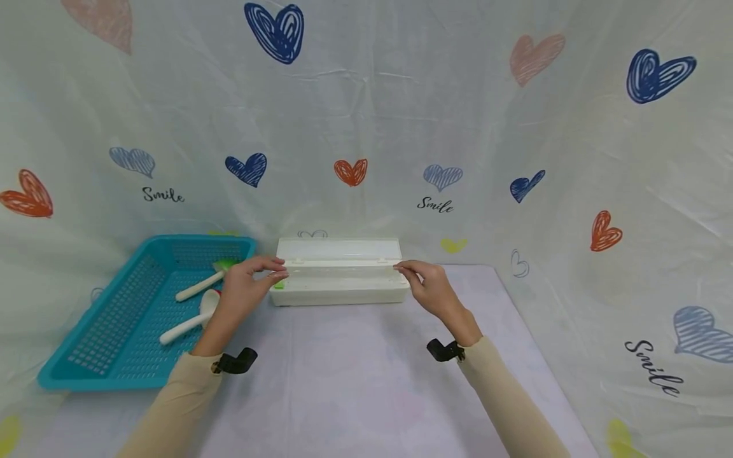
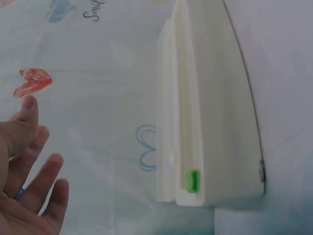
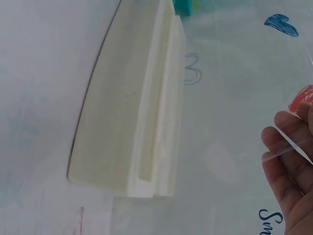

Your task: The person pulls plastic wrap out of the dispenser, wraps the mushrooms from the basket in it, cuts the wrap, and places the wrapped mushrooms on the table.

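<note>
A long white plastic-wrap dispenser (image 1: 340, 296) lies near the back of the table, its lid (image 1: 338, 247) raised. A small green piece (image 2: 193, 181) sits at its left end. My left hand (image 1: 247, 289) is at the dispenser's left end, thumb and forefinger brought together at a corner of thin clear film. Opposite, my right hand (image 1: 432, 289) pinches the film at the right end. In the right wrist view the clear plastic wrap (image 3: 283, 152) crosses the fingers; elsewhere it is hard to make out.
To the left stands a turquoise basket (image 1: 48, 376). In it lie a green-headed tool (image 1: 200, 286) with a white handle and another white-handled tool (image 1: 183, 329), partly hidden by my left arm. A heart-printed curtain (image 1: 389, 114) hangs behind the table.
</note>
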A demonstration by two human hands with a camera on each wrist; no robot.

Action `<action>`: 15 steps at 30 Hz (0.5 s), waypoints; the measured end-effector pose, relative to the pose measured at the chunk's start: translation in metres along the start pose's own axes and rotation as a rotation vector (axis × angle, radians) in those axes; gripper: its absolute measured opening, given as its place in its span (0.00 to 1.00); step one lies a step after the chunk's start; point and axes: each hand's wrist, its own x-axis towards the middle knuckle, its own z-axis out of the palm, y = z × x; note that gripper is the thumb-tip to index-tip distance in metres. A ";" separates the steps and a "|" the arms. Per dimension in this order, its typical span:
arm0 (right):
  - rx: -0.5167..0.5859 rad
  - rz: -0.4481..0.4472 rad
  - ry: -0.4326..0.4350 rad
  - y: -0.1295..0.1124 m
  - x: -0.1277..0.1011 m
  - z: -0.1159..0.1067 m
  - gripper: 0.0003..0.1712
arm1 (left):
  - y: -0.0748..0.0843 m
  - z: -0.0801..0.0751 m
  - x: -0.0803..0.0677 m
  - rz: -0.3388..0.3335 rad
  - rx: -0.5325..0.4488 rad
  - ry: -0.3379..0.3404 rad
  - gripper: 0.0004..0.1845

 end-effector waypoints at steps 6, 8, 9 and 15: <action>-0.021 -0.048 0.067 -0.003 0.009 -0.013 0.07 | 0.014 -0.006 0.003 0.103 -0.078 0.007 0.07; -0.017 -0.061 0.081 -0.005 0.012 -0.017 0.08 | 0.018 -0.009 0.003 0.136 -0.116 0.005 0.11; -0.014 -0.066 0.086 -0.006 0.012 -0.019 0.08 | 0.020 -0.011 0.002 0.143 -0.135 0.000 0.12; 0.014 -0.083 0.060 -0.014 0.003 -0.026 0.09 | 0.025 -0.019 -0.008 0.092 -0.126 -0.079 0.09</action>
